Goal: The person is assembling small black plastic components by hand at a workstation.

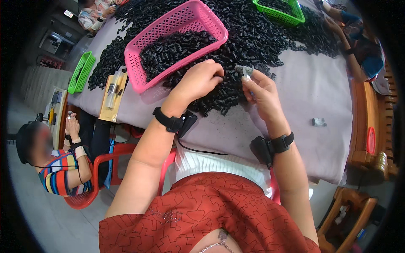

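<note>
A great heap of small black pieces [249, 42], short and shiny, spreads over the grey-clothed table. My left hand [200, 80] is at the heap's near side, fingers curled and pressed together; what they hold, if anything, is hidden. My right hand [263, 90] pinches a small grey speckled piece [243, 70] between thumb and fingers, with a white bit showing by the thumb. Beyond my left hand a pink perforated basket [136, 74] is partly filled with the black pieces. Another small grey piece [319, 122] lies alone on the cloth to the right.
Green baskets stand at the left edge [86, 74] and the far right [280, 16]. A tan envelope [109, 111] with a clear tube lies left of the pink basket. Co-workers sit at left [63, 168], far left and right. A red chair [101, 162] stands at left.
</note>
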